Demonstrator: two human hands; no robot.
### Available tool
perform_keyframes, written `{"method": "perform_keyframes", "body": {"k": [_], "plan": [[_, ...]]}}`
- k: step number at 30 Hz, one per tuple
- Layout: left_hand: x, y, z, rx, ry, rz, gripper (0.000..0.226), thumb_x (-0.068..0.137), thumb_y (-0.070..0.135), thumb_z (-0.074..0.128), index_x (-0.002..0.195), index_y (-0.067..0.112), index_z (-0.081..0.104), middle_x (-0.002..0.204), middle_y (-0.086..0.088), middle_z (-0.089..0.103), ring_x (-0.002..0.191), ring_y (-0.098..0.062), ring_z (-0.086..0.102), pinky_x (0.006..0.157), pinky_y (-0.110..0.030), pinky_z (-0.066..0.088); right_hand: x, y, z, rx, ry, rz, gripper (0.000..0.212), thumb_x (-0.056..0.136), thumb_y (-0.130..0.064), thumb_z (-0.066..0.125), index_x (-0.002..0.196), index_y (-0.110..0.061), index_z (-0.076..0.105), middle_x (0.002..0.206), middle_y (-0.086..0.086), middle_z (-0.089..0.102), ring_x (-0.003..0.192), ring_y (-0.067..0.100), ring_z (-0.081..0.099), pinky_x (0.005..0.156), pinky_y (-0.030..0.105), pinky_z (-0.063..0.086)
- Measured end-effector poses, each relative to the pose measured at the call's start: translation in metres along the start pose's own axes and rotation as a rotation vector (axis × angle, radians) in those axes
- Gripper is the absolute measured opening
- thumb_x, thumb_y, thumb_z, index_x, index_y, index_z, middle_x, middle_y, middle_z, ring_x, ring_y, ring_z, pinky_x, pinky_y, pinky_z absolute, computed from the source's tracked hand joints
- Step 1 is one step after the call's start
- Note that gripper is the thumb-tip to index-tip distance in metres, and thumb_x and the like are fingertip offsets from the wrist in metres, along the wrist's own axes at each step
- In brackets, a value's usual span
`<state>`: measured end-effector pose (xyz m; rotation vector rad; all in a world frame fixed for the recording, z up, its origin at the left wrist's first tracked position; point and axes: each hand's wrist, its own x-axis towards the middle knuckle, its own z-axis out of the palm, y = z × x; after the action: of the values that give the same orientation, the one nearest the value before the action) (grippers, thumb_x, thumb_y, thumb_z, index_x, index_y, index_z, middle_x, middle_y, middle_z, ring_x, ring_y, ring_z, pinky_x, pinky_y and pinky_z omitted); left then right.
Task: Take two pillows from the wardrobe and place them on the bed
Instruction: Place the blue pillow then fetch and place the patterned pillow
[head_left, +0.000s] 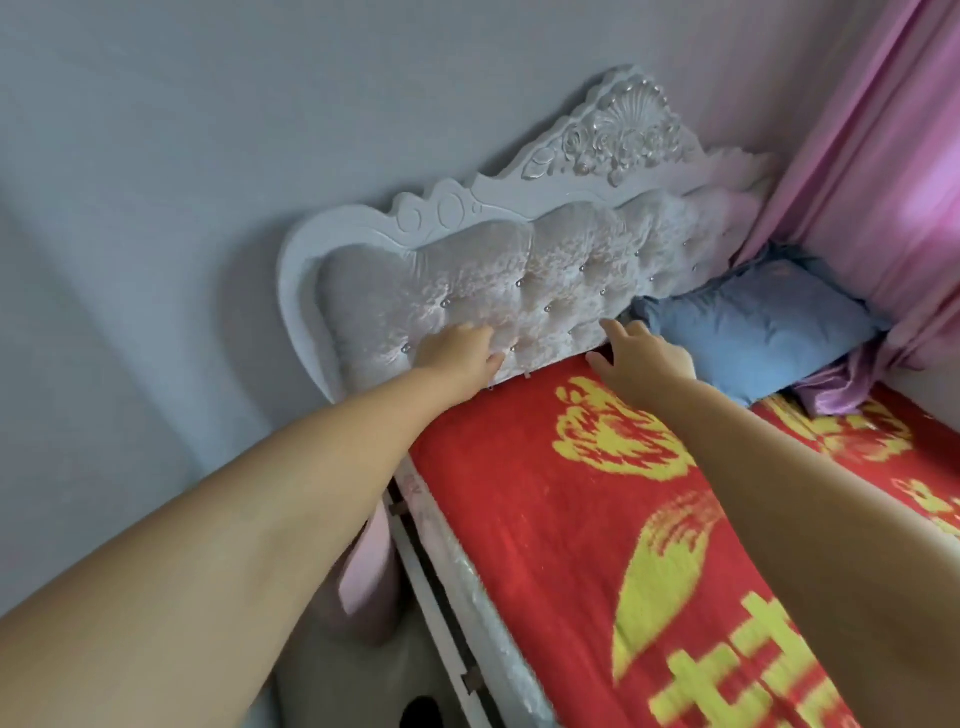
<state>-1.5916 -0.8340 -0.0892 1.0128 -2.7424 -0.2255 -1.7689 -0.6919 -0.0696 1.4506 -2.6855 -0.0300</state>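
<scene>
A blue pillow lies at the head of the bed, far right, against the tufted white headboard. The bed carries a red blanket with yellow patterns. My left hand reaches out over the near corner of the bed, in front of the headboard's lower padding, fingers apart and holding nothing. My right hand hovers over the blanket's top edge just left of the blue pillow, fingers spread, empty. Only one pillow is in sight. The wardrobe is out of view.
A pink curtain hangs at the right, its hem bunched beside the pillow. A grey wall runs along the left. The white bed frame rail edges the mattress, with a pale pink object on the floor beside it.
</scene>
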Motion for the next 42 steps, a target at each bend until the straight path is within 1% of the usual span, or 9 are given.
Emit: {"method": "perform_keyframes", "body": {"k": [6, 10, 13, 18, 22, 25, 29, 34, 42], "plan": [[-0.177, -0.021, 0.006, -0.064, -0.108, -0.129, 0.036, 0.094, 0.039, 0.044, 0.112, 0.01, 0.058, 0.113, -0.014, 0.06, 0.108, -0.033, 0.057, 0.09, -0.043, 0.048, -0.116, -0.066, 0.013, -0.007, -0.124, -0.181, 0.058, 0.097, -0.051, 0.035, 0.147, -0.024, 0.025, 0.139, 0.011, 0.044, 0.12, 0.034, 0.052, 0.087, 0.045, 0.046], [-0.271, -0.053, -0.012, -0.05, -0.149, -0.135, 0.033, 0.094, 0.037, 0.044, 0.105, 0.011, 0.06, 0.113, -0.011, 0.064, 0.105, -0.03, 0.059, 0.088, -0.04, 0.049, -0.174, -0.127, 0.016, 0.025, -0.161, -0.333, 0.059, 0.097, -0.05, 0.034, 0.149, -0.026, 0.021, 0.139, 0.009, 0.043, 0.117, 0.033, 0.054, 0.076, 0.041, 0.046], [-0.339, -0.083, -0.027, -0.005, -0.162, -0.148, 0.038, 0.094, 0.042, 0.043, 0.113, 0.014, 0.06, 0.124, -0.009, 0.06, 0.114, -0.029, 0.056, 0.09, -0.039, 0.049, -0.219, -0.186, 0.024, 0.044, -0.192, -0.428, 0.056, 0.096, -0.049, 0.035, 0.147, -0.027, 0.024, 0.137, 0.01, 0.045, 0.115, 0.034, 0.056, 0.081, 0.044, 0.048], [-0.467, -0.153, -0.046, 0.011, -0.189, -0.275, 0.04, 0.093, 0.046, 0.04, 0.119, 0.02, 0.055, 0.118, -0.009, 0.058, 0.109, -0.03, 0.057, 0.077, -0.036, 0.046, -0.299, -0.306, 0.032, 0.047, -0.263, -0.549, 0.052, 0.095, -0.047, 0.038, 0.142, -0.025, 0.033, 0.144, 0.008, 0.041, 0.117, 0.035, 0.056, 0.088, 0.046, 0.048], [-0.573, -0.216, -0.064, 0.12, -0.253, -0.351, 0.04, 0.095, 0.043, 0.04, 0.123, 0.018, 0.054, 0.121, -0.01, 0.058, 0.117, -0.03, 0.052, 0.09, -0.041, 0.047, -0.366, -0.401, 0.034, 0.022, -0.284, -0.673, 0.049, 0.096, -0.048, 0.037, 0.139, -0.023, 0.038, 0.133, 0.008, 0.049, 0.112, 0.034, 0.057, 0.073, 0.041, 0.043], [-0.633, -0.257, -0.086, 0.094, -0.239, -0.491, 0.039, 0.095, 0.042, 0.042, 0.123, 0.018, 0.054, 0.124, -0.011, 0.056, 0.12, -0.031, 0.051, 0.094, -0.042, 0.047, -0.41, -0.459, 0.032, 0.057, -0.309, -0.755, 0.051, 0.096, -0.051, 0.033, 0.14, -0.024, 0.036, 0.133, 0.009, 0.05, 0.115, 0.033, 0.058, 0.081, 0.043, 0.047], [-0.681, -0.297, -0.111, 0.055, -0.184, -0.593, 0.041, 0.095, 0.042, 0.043, 0.129, 0.021, 0.052, 0.129, -0.009, 0.054, 0.117, -0.03, 0.054, 0.089, -0.036, 0.045, -0.435, -0.516, 0.028, 0.047, -0.323, -0.797, 0.05, 0.097, -0.049, 0.034, 0.14, -0.024, 0.037, 0.134, 0.009, 0.049, 0.115, 0.032, 0.058, 0.087, 0.043, 0.048], [-0.713, -0.348, -0.111, 0.053, -0.187, -0.68, 0.04, 0.095, 0.042, 0.042, 0.127, 0.019, 0.053, 0.131, -0.008, 0.055, 0.117, -0.03, 0.054, 0.09, -0.037, 0.046, -0.424, -0.568, 0.035, 0.003, -0.37, -0.806, 0.049, 0.098, -0.046, 0.034, 0.138, -0.019, 0.04, 0.134, 0.009, 0.049, 0.115, 0.032, 0.057, 0.09, 0.042, 0.049], [-0.673, -0.461, -0.077, 0.022, -0.289, -0.713, 0.045, 0.095, 0.043, 0.043, 0.134, 0.021, 0.048, 0.138, -0.006, 0.051, 0.122, -0.029, 0.052, 0.093, -0.036, 0.045, -0.352, -0.657, 0.087, 0.038, -0.435, -0.79, 0.05, 0.095, -0.048, 0.04, 0.138, -0.022, 0.04, 0.132, 0.007, 0.052, 0.115, 0.03, 0.058, 0.09, 0.042, 0.05]]}}
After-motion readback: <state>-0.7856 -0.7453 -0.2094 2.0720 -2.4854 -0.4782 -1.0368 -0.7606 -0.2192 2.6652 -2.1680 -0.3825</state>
